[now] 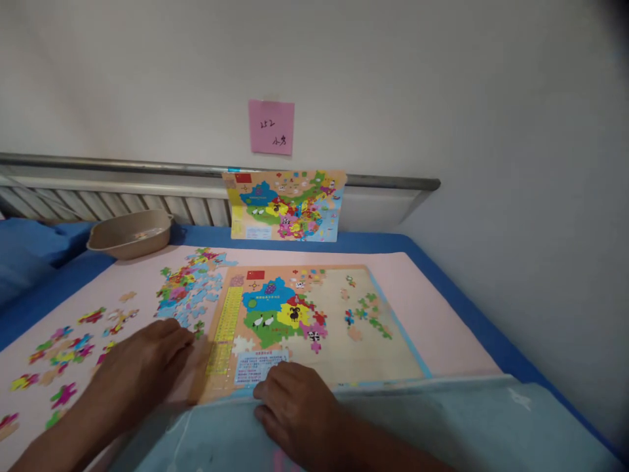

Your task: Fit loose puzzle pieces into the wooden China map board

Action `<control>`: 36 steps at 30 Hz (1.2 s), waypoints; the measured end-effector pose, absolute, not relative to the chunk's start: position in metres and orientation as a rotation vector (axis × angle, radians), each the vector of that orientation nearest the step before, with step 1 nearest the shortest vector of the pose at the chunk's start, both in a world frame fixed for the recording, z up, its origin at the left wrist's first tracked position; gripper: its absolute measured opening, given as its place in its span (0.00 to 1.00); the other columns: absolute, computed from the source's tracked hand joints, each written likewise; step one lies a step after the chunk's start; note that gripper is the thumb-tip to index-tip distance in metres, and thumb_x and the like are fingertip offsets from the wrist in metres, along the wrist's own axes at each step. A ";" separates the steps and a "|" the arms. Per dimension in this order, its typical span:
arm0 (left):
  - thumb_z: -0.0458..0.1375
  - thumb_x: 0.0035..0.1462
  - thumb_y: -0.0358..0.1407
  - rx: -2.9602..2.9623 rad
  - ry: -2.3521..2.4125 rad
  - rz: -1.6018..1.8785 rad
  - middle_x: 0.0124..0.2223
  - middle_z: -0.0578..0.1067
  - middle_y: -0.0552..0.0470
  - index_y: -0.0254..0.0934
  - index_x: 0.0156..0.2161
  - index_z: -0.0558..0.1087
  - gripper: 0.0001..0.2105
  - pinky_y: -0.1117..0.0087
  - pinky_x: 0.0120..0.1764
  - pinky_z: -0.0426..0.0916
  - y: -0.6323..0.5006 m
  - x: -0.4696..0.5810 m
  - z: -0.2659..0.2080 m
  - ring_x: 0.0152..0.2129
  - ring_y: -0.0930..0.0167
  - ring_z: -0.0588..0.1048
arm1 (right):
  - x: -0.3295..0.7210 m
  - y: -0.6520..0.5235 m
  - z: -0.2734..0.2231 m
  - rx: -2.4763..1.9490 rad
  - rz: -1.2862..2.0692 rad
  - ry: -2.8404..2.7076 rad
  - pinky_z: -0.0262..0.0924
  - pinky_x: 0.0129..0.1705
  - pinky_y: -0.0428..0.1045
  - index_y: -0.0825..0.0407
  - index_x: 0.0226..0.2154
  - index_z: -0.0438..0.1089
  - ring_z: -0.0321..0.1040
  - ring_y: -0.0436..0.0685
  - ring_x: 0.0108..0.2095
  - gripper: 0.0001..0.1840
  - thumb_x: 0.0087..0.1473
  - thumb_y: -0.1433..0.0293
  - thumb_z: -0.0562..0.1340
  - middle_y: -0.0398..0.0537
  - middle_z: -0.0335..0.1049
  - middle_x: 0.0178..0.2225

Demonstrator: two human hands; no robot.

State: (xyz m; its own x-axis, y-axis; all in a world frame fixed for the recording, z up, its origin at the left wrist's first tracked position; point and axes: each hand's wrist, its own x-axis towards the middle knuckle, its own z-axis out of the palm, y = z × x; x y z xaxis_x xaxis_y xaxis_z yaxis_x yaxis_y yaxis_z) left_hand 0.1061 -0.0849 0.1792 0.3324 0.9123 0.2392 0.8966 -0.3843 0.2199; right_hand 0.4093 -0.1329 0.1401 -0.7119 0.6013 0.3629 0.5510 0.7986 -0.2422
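Note:
A part-filled map jigsaw puzzle (265,301) lies in its tray, with joined map pieces on the left and bare pale backing to the right. My left hand (154,351) is just left of it, fingers curled down; whatever they pinch is hidden. Beside its fingertips lies a small green puzzle piece (198,330). My right hand (295,400) rests at the tray's front edge, near the printed blue text block (258,366). Its fingers are bent inward, and I cannot see what is inside them. Several loose pieces (367,311) lie on the bare backing.
Loose puzzle pieces (184,288) are heaped left of the tray, and more (63,344) are scattered farther left. A beige basket (130,236) stands at the back left. A reference map picture (289,206) leans upright against the wall rail (393,182). Light-blue cloth (442,419) covers the front.

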 end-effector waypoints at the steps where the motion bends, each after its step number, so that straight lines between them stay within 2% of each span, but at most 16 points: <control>1: 0.51 0.66 0.42 2.595 1.621 0.548 0.31 0.75 0.50 0.46 0.31 0.75 0.14 0.62 0.29 0.64 -0.092 0.121 0.180 0.26 0.64 0.75 | 0.408 -0.134 0.139 -0.840 0.121 -2.546 0.56 0.36 0.51 0.51 0.36 0.66 0.65 0.55 0.34 0.09 0.69 0.66 0.61 0.45 0.71 0.34; 3: 0.51 0.68 0.38 2.742 1.355 0.688 0.28 0.73 0.51 0.45 0.30 0.71 0.14 0.62 0.25 0.64 -0.106 0.153 0.178 0.23 0.66 0.73 | 0.404 -0.136 0.132 -0.768 -0.007 -2.494 0.55 0.33 0.51 0.51 0.35 0.67 0.64 0.55 0.31 0.10 0.68 0.64 0.61 0.44 0.70 0.31; 6: 0.51 0.67 0.30 2.855 1.103 0.936 0.29 0.75 0.50 0.44 0.38 0.71 0.09 0.63 0.24 0.67 -0.122 0.187 0.173 0.23 0.67 0.73 | 0.394 -0.140 0.111 -0.653 -0.177 -2.416 0.50 0.27 0.50 0.49 0.29 0.66 0.61 0.53 0.25 0.13 0.66 0.64 0.62 0.40 0.65 0.23; 8: 0.50 0.67 0.29 2.874 1.035 1.101 0.30 0.77 0.49 0.42 0.43 0.71 0.09 0.64 0.24 0.69 -0.124 0.193 0.170 0.24 0.67 0.74 | 0.388 -0.143 0.094 -0.658 -0.182 -2.407 0.49 0.25 0.49 0.48 0.25 0.62 0.59 0.51 0.23 0.18 0.66 0.63 0.63 0.39 0.63 0.20; 11: 0.51 0.70 0.29 2.906 1.012 1.179 0.31 0.79 0.49 0.38 0.47 0.73 0.09 0.68 0.27 0.70 -0.119 0.181 0.166 0.25 0.70 0.75 | 0.385 -0.145 0.076 -0.640 -0.185 -2.376 0.47 0.23 0.48 0.48 0.25 0.60 0.56 0.49 0.21 0.20 0.66 0.63 0.66 0.37 0.62 0.20; 15: 0.54 0.72 0.31 2.903 1.104 1.186 0.29 0.74 0.53 0.35 0.44 0.75 0.07 0.71 0.30 0.65 -0.111 0.161 0.164 0.25 0.74 0.72 | 0.387 -0.144 0.072 -0.525 -0.191 -2.356 0.41 0.20 0.48 0.48 0.29 0.60 0.50 0.49 0.19 0.18 0.66 0.66 0.67 0.34 0.60 0.19; 19: 0.53 0.73 0.32 2.870 1.196 1.149 0.27 0.71 0.55 0.36 0.41 0.74 0.08 0.70 0.31 0.62 -0.111 0.159 0.164 0.24 0.74 0.69 | 0.392 -0.146 0.092 -0.501 -0.138 -2.389 0.42 0.22 0.49 0.48 0.32 0.64 0.51 0.50 0.21 0.13 0.63 0.68 0.69 0.34 0.59 0.20; 23: 0.54 0.72 0.32 2.864 1.201 1.124 0.28 0.72 0.56 0.36 0.41 0.73 0.07 0.69 0.32 0.61 -0.113 0.161 0.163 0.25 0.73 0.69 | 0.397 -0.151 0.119 -0.459 -0.090 -2.459 0.43 0.23 0.50 0.51 0.31 0.66 0.52 0.51 0.23 0.11 0.58 0.71 0.70 0.36 0.59 0.22; 27: 0.55 0.72 0.33 2.882 1.228 1.142 0.28 0.72 0.55 0.37 0.41 0.73 0.07 0.68 0.32 0.61 -0.111 0.159 0.159 0.25 0.72 0.69 | 0.397 -0.153 0.123 -0.510 -0.103 -2.484 0.43 0.24 0.51 0.50 0.30 0.66 0.53 0.52 0.24 0.12 0.60 0.67 0.69 0.37 0.59 0.22; 36: 0.52 0.74 0.35 2.882 1.244 1.201 0.29 0.74 0.56 0.38 0.40 0.73 0.10 0.71 0.30 0.65 -0.108 0.162 0.162 0.25 0.74 0.73 | 0.390 -0.145 0.092 -0.498 -0.138 -2.530 0.39 0.23 0.51 0.48 0.32 0.63 0.53 0.51 0.21 0.16 0.69 0.57 0.61 0.35 0.60 0.21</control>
State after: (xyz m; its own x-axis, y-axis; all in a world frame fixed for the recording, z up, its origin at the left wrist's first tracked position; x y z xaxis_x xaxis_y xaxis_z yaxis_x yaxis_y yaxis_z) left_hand 0.1620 -0.1075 0.1617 0.4769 0.5497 0.6858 0.7049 -0.7053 0.0752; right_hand 0.3901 -0.1446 0.0925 -0.7788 0.3211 0.5388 0.3778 0.9259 -0.0058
